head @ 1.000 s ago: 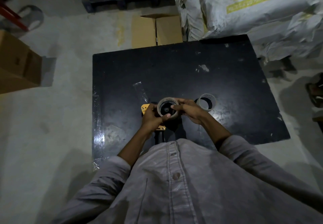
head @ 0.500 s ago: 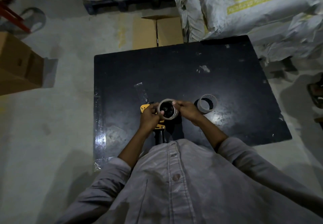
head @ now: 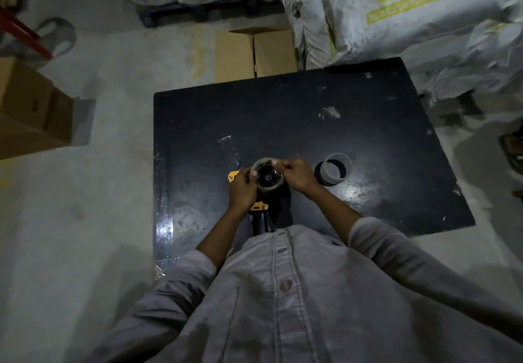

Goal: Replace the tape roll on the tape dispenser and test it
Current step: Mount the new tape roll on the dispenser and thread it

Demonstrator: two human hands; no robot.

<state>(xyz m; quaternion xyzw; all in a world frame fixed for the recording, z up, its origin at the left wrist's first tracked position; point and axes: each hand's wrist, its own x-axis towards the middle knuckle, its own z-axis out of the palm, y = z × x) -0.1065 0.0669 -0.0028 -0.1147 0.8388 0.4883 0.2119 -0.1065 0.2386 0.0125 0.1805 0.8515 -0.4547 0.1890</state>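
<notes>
Tape roll on dispenser between hands (empty core beside).

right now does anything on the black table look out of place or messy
A loose strip of clear tape is stuck flat on the black table, just beyond the dispenser. An empty-looking roll core sits to its right. White scuffs mark the far tabletop.

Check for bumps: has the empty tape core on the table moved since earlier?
No. The empty tape core keeps its spot on the black table, judged against the stuck tape strip.
</notes>
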